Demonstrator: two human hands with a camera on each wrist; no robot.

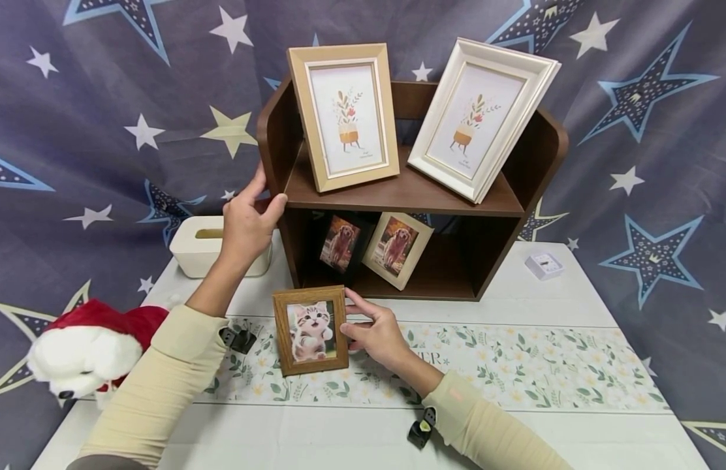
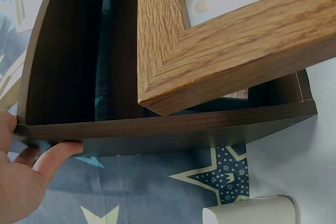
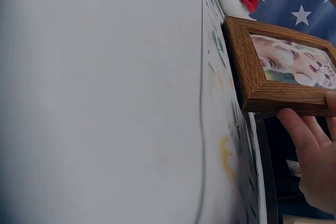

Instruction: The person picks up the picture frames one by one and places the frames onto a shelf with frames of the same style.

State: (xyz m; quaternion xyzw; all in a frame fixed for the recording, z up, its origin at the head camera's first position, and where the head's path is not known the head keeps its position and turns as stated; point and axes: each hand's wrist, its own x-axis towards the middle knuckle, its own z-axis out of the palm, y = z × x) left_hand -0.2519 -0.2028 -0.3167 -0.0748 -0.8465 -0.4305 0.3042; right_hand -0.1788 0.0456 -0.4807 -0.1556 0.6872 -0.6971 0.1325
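Observation:
My right hand [image 1: 377, 331] holds a brown wooden picture frame [image 1: 342, 329] with a kitten photo by its right edge, in front of the shelf. In the right wrist view, fingers [image 3: 299, 129] lie behind the frame and the thumb on its front rim. At the upper left, my left hand [image 1: 248, 219] grips the left side of the dark brown shelf [image 1: 398, 196], its thumb [image 2: 55, 158] on the panel. On the top board lean a light wood frame [image 1: 392, 147] and a cream frame [image 1: 424, 163]. Below stand a black frame [image 1: 358, 251] and a beige frame [image 1: 418, 241], both with dog photos.
A white tissue box [image 1: 192, 254] stands left of the shelf. Near the table's left edge sits a white plush dog [image 1: 83, 356] in red. A small white clock [image 1: 542, 264] is at the right. A floral runner [image 1: 516, 365] crosses the white table [image 1: 316, 431]; a starry curtain hangs behind.

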